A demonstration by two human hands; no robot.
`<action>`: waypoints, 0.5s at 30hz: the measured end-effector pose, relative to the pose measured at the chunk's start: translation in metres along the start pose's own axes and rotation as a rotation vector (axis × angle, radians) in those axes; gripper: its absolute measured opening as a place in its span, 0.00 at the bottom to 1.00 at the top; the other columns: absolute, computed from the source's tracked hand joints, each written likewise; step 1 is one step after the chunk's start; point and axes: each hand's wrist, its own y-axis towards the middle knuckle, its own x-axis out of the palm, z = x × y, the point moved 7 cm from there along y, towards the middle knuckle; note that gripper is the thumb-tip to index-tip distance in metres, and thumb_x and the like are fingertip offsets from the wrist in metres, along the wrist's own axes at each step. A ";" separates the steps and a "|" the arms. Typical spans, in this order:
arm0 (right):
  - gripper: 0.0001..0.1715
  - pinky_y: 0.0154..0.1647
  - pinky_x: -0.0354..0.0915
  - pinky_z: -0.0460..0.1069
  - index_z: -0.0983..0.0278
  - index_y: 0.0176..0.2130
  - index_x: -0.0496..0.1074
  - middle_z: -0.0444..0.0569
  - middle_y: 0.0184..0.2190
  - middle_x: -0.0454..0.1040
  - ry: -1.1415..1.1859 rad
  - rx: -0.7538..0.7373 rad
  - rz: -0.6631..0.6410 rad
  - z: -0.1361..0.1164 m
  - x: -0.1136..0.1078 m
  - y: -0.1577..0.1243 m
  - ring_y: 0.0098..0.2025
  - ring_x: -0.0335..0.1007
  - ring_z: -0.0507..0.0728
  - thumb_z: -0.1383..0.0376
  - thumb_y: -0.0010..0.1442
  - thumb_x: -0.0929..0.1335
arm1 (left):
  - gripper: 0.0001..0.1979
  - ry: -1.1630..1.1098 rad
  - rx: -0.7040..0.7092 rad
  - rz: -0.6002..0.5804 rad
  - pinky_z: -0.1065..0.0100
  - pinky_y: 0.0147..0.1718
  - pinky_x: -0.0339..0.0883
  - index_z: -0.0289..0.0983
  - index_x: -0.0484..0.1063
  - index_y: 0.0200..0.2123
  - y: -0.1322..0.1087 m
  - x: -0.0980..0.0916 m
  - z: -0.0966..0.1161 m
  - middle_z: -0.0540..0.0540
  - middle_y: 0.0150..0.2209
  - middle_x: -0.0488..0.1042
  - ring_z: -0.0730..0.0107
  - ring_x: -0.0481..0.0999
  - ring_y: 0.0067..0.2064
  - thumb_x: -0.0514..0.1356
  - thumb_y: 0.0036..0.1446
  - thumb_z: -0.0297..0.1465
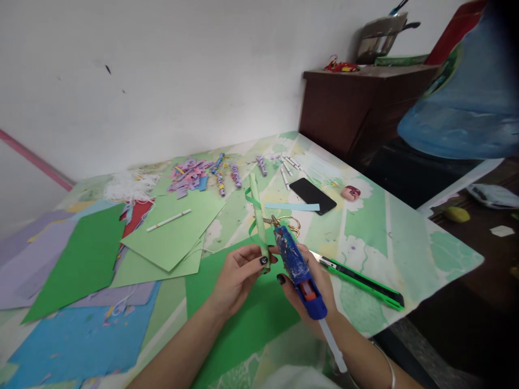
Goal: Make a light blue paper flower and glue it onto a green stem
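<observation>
My left hand [243, 274] pinches the lower end of a light green paper tube [260, 224], which stands nearly upright. A narrow darker green paper strip [252, 199] curls around the tube. In my right hand [320, 270] is a blue glue gun [294, 256], its nozzle pointing up beside the tube and a glue stick [333, 346] sticking out of its back. Gold-handled scissors [295, 220] lie just behind the nozzle, partly hidden by it and the tube. Under both hands lies a dark green sheet [243, 324].
A green box cutter [365, 281] lies at right. Behind are a black phone [312, 194], a light blue strip [292, 207], decorated rolls [235, 176] and paper scraps [188, 175]. Coloured sheets [85, 254] cover the left. A water bottle [462, 108] stands beyond the right edge.
</observation>
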 end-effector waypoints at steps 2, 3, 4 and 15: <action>0.12 0.23 0.65 0.47 0.59 0.39 0.69 0.48 0.41 0.73 0.023 -0.006 0.037 -0.002 -0.002 0.000 0.27 0.69 0.53 0.67 0.52 0.65 | 0.04 -0.007 -0.006 0.015 0.74 0.30 0.64 0.34 0.75 0.28 0.001 -0.001 0.000 0.49 0.25 0.73 0.77 0.70 0.27 0.66 0.45 0.25; 0.11 0.23 0.66 0.47 0.59 0.38 0.68 0.48 0.41 0.73 0.036 -0.007 0.054 -0.003 -0.003 0.000 0.28 0.69 0.53 0.67 0.52 0.65 | 0.05 -0.010 -0.009 0.028 0.74 0.30 0.64 0.34 0.75 0.28 0.001 -0.002 -0.001 0.48 0.26 0.73 0.76 0.71 0.28 0.66 0.44 0.26; 0.10 0.23 0.66 0.47 0.59 0.37 0.68 0.48 0.41 0.73 0.046 -0.003 0.059 -0.003 -0.004 0.000 0.28 0.70 0.53 0.68 0.52 0.65 | 0.05 -0.012 -0.013 0.041 0.74 0.31 0.64 0.34 0.75 0.28 0.001 -0.003 -0.001 0.48 0.27 0.74 0.75 0.72 0.28 0.66 0.44 0.26; 0.11 0.28 0.66 0.46 0.60 0.36 0.67 0.49 0.43 0.72 0.036 -0.001 0.014 0.003 0.000 -0.002 0.31 0.70 0.53 0.69 0.49 0.66 | 0.05 -0.009 -0.008 0.023 0.75 0.30 0.63 0.34 0.75 0.28 0.001 -0.001 -0.001 0.50 0.24 0.72 0.78 0.69 0.26 0.66 0.44 0.26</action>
